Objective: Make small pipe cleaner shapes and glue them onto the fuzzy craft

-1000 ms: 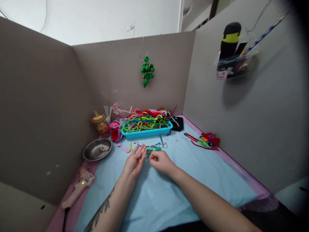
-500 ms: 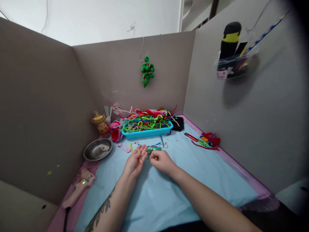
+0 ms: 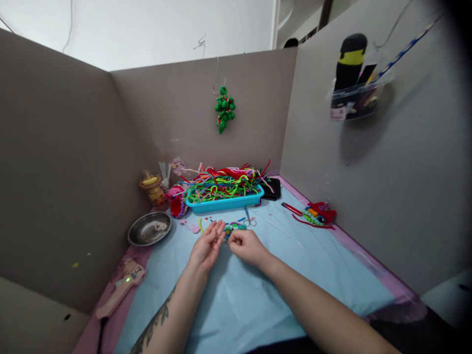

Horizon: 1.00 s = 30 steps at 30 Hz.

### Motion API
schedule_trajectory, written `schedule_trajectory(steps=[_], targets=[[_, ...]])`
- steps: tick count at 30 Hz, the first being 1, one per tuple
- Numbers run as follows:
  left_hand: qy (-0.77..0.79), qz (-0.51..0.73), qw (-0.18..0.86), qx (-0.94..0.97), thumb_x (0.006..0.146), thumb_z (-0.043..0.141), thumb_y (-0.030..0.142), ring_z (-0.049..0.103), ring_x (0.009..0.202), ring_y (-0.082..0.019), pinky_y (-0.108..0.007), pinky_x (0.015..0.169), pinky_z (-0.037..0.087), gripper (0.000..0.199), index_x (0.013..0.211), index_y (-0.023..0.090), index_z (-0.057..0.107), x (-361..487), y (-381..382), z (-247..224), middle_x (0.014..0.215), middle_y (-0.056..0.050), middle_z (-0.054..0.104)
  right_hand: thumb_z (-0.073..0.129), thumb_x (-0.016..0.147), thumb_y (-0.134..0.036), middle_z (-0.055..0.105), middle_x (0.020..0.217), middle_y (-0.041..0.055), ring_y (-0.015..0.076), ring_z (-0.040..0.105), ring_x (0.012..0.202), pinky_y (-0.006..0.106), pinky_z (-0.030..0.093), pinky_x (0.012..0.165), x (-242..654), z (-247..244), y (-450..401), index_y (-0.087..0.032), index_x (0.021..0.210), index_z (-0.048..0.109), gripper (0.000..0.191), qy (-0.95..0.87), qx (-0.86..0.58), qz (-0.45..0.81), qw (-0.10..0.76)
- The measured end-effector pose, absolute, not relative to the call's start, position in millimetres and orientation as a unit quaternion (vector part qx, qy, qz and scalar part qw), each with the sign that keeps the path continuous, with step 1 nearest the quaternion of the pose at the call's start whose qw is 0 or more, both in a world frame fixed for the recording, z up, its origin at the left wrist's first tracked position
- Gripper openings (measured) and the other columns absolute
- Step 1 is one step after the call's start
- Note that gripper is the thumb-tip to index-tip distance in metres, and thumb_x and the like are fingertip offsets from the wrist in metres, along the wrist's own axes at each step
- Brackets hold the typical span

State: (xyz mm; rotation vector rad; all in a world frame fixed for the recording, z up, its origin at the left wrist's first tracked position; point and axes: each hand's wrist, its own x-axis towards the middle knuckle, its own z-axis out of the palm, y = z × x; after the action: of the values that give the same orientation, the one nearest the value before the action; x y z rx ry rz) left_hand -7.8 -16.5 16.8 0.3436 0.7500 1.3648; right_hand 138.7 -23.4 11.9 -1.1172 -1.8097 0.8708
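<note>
My left hand (image 3: 208, 246) is held palm up with its fingers stretched out. Small pale specks seem to lie in its palm, too small to make out. Beside it, my right hand (image 3: 247, 247) is closed in a pinch, with a thin pale strand running from its fingers toward the left palm; whether it is thread, wire or a needle I cannot tell. Just behind both hands lies a teal fuzzy craft piece (image 3: 236, 226) with a yellowish round spot, partly hidden by them. Small scissors (image 3: 250, 222) rest on the blue sheet beyond.
A blue tray (image 3: 228, 203) heaped with fuzzy stems stands at the back. Left are a metal bowl (image 3: 143, 230) with white beads and a pink glue gun (image 3: 121, 290). A red cutter (image 3: 291, 208) and a colourful fuzzy piece (image 3: 320, 215) lie right. Grey partitions surround the table.
The thin pale strand between my hands shows more plainly now. Both hands have stayed almost in place. A dark rounded shape has appeared above the back partition at the right.
</note>
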Motion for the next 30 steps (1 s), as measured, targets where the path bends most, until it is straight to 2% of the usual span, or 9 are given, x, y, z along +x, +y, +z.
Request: schedule_trajectory(steps=[13,23,30], targets=[[0.342,0.608,0.703,0.139,0.082,0.042,-0.005,0.052,0.115,-0.025,-0.029,0.085,0.054,0.035,0.112,0.009,0.052,-6.1,-17.7,20.4,0.128,-0.019,0.051,0.049,0.060,-0.009,0.042,0.045,-0.0057,0.0077,0.036,0.045,0.019,0.028,0.046,138.6,14.4,-24.2,-0.016,0.053,0.052,0.011,-0.718,-0.447,0.341,0.410],[0.333,0.613,0.708,0.110,0.084,0.040,-0.003,0.053,0.112,-0.027,-0.033,0.085,0.054,0.039,0.120,0.011,0.047,-5.0,-19.3,23.4,0.128,-0.022,0.050,0.049,0.060,-0.009,0.041,0.045,-0.0064,0.0073,0.035,0.045,0.018,0.027,0.045,138.6,13.7,-23.9,-0.016,0.053,0.051,0.011,-0.717,-0.447,0.345,0.410],[0.339,0.610,0.707,0.111,0.085,0.038,-0.002,0.058,0.107,-0.025,-0.029,0.080,0.057,0.035,0.116,0.010,0.049,-3.9,-19.1,24.6,0.123,-0.021,0.054,0.049,0.060,-0.009,0.042,0.045,-0.0060,0.0077,0.036,0.046,0.018,0.027,0.046,139.2,12.0,-23.4,-0.016,0.053,0.052,0.010,-0.722,-0.444,0.340,0.408]])
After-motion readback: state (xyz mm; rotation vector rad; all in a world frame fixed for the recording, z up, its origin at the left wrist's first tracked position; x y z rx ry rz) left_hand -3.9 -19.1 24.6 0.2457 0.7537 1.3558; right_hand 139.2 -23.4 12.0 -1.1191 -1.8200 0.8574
